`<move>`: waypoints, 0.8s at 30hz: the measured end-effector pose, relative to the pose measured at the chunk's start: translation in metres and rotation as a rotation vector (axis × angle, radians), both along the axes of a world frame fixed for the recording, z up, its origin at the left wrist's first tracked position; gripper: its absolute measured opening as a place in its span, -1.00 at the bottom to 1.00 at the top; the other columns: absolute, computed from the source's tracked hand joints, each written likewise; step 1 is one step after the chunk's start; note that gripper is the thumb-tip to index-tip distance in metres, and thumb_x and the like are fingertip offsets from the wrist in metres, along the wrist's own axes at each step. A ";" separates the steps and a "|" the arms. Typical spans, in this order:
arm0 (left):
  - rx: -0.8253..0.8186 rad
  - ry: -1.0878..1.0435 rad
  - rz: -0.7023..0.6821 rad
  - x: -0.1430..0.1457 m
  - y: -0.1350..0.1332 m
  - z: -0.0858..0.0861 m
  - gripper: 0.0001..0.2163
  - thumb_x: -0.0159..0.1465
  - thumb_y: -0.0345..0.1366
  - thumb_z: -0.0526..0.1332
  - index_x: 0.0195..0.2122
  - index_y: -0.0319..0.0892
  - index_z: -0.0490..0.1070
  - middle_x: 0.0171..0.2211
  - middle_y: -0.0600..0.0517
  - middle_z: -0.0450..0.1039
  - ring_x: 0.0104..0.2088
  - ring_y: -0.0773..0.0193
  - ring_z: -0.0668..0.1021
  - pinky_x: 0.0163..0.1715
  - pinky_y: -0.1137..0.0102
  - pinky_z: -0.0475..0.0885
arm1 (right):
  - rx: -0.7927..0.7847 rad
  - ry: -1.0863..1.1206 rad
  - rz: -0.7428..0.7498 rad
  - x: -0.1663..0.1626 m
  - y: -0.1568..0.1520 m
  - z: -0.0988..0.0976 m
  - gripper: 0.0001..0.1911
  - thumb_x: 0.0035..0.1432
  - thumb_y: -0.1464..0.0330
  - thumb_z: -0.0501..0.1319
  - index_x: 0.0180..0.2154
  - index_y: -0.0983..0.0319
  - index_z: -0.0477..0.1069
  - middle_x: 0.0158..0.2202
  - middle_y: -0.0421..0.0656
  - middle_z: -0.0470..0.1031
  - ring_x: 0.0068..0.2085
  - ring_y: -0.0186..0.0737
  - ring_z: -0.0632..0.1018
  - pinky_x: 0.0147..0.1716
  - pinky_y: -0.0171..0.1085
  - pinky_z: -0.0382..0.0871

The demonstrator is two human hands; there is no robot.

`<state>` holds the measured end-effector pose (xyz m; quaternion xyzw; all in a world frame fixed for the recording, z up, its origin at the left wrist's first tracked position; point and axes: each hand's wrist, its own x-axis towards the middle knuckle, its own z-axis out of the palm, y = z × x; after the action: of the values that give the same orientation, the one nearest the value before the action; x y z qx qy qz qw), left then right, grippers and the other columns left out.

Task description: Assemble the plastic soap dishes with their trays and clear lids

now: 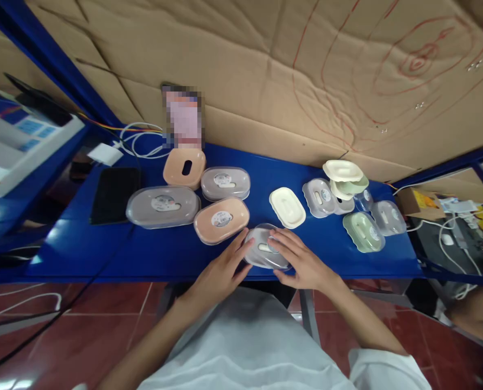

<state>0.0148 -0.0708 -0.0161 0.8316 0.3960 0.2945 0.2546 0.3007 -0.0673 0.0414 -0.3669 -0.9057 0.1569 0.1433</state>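
Near the table's front edge, an oval box with a clear lid (261, 255) lies between my two hands. My left hand (230, 261) grips its left end, thumb at the near side and fingers on the rim. Over its right end, my right hand (300, 260) presses with the fingers on top and the thumb at the near side. The lid partly covers a pale slot and a label. Just beyond it lies a cream oval tray (288, 208). To the left is a peach box with a round label (221, 220).
Left on the blue table (152, 260) are a clear-lidded grey box (163, 207), another lidded box (225, 183), a peach slotted lid (184, 168), and a black tablet (116, 195). Several cream, green and clear pieces (342, 170) crowd the right. A cardboard wall (241, 70) stands behind.
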 end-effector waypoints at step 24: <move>0.199 0.380 0.645 -0.091 0.111 0.077 -0.67 0.47 -0.22 0.15 0.11 -0.28 0.55 0.06 -0.21 0.60 0.08 -0.04 0.60 0.15 0.03 0.48 | 0.252 0.112 -0.429 0.005 0.151 -0.003 -0.38 0.40 0.06 0.26 0.38 0.11 0.33 0.42 0.08 0.32 0.45 0.28 0.28 0.42 0.35 0.19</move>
<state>-0.0761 0.0404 0.0608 0.7247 0.6469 0.2371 -0.0108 0.3059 0.0838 0.0380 -0.5207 -0.8102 0.0290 0.2678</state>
